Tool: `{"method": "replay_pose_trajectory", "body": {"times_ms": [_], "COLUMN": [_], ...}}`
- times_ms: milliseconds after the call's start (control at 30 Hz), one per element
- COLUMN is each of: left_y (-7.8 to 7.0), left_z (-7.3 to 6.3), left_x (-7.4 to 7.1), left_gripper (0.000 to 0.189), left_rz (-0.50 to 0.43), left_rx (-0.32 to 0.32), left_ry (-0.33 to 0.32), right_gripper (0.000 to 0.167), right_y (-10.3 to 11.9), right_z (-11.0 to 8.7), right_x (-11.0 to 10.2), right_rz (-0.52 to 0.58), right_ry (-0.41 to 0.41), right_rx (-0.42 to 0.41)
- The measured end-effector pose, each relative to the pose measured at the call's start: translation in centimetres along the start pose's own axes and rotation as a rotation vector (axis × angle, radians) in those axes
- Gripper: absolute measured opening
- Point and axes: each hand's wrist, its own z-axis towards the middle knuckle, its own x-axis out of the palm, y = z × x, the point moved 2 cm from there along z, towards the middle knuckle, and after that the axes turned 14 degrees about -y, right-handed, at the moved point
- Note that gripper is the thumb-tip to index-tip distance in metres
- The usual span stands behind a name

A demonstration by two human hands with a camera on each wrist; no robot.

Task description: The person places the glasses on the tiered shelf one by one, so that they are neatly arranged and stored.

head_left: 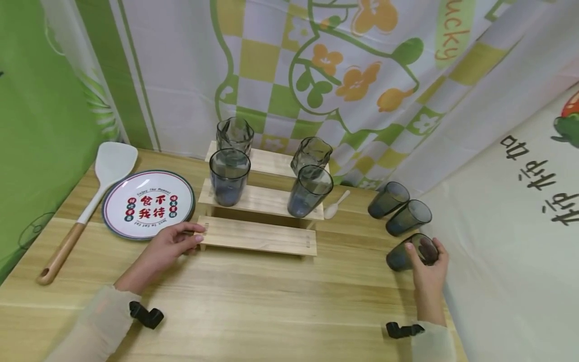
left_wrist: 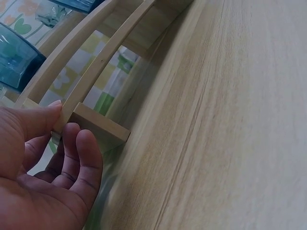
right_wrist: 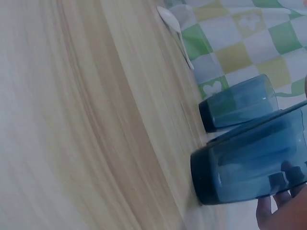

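Observation:
My left hand (head_left: 168,245) pinches the left end of the lowest board of a three-step wooden rack (head_left: 258,235). In the left wrist view the thumb lies over the edge of the board (left_wrist: 81,91), with curled fingers below it. At the right, my right hand (head_left: 427,274) grips a blue-grey drinking glass (head_left: 398,257), thumb on the near side and fingers round the far side. Two similar glasses, one behind (head_left: 408,218) and one farther back (head_left: 388,200), stand in a row beyond it. In the right wrist view the held glass (right_wrist: 249,167) overlaps them.
Two smooth glasses (head_left: 229,178) (head_left: 309,193) stand on the middle step, two wavy glasses (head_left: 236,131) (head_left: 312,152) on the top step. A white spoon (head_left: 336,205) lies right of the rack. Leftward are a plate (head_left: 149,229) and a wooden-handled spatula (head_left: 92,203). Curtains hang behind.

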Motion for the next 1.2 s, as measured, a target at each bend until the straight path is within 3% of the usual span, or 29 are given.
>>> {"method": "replay_pose_trajectory", "body": {"times_ms": [233,500,633,800,967,1200], "left_y": [0.0,-0.2,-0.2,-0.1,0.1,0.0], "left_z": [-0.1,-0.2,-0.1,-0.1,0.0,-0.1], "left_x": [0.0,-0.1,0.0,0.1,0.0,-0.1], "left_gripper": [0.036,0.036,0.036,0.035,0.035,0.035], "left_rz": [0.001,-0.002,-0.002,0.007,0.009,-0.011], "left_rx": [-0.016,0.0,0.0,-0.001,-0.005,-0.006], "left_ry": [-0.011,-0.004,-0.007,0.003,0.001,0.001], "right_gripper": [0.081,0.082,0.08,0.075,0.068,0.077], "right_y": [-0.2,-0.7,-0.7,-0.1,2.2,7.8], "right_z": [-1.0,-1.7,-2.6,-5.2,-8.3,-14.0], "right_x": [0.1,-0.4,-0.6,-0.4,1.9,7.5], "right_rz": [-0.02,-0.085,-0.065,-0.009,0.12,0.261], "right_ry": [-0.025,0.043,0.049,0.087,0.255,0.557], "right_rx": [0.012,0.058,0.032,-0.047,-0.182,-0.348]}}
